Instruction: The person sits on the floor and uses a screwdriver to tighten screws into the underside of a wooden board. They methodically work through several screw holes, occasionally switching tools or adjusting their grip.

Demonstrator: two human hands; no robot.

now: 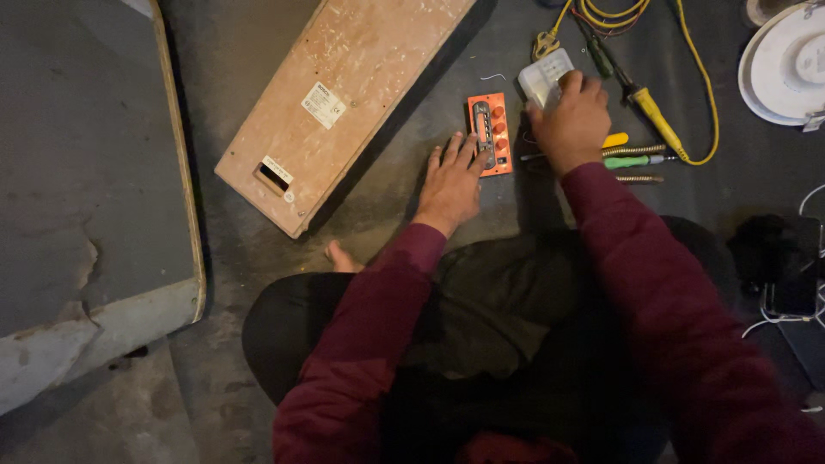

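Our left hand [450, 182] lies flat, fingers spread, fingertips touching the orange panel [490, 134] on the rough grey floor [369, 215]. At two o'clock, our right hand [571, 122] curls around a smooth white plastic box [541, 77].

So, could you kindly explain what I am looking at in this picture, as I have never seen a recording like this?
There is no machine: a camera on a person's head looks down at their own two hands as they sit cross-legged on a dark floor. The left hand rests flat, its fingers touching an orange panel with knobs. The right hand grips a small white box. Nearby lie a long wooden cabinet, a yellow-handled tool with a yellow cable, a green-handled screwdriver, a white round fitting and a dark grey board.
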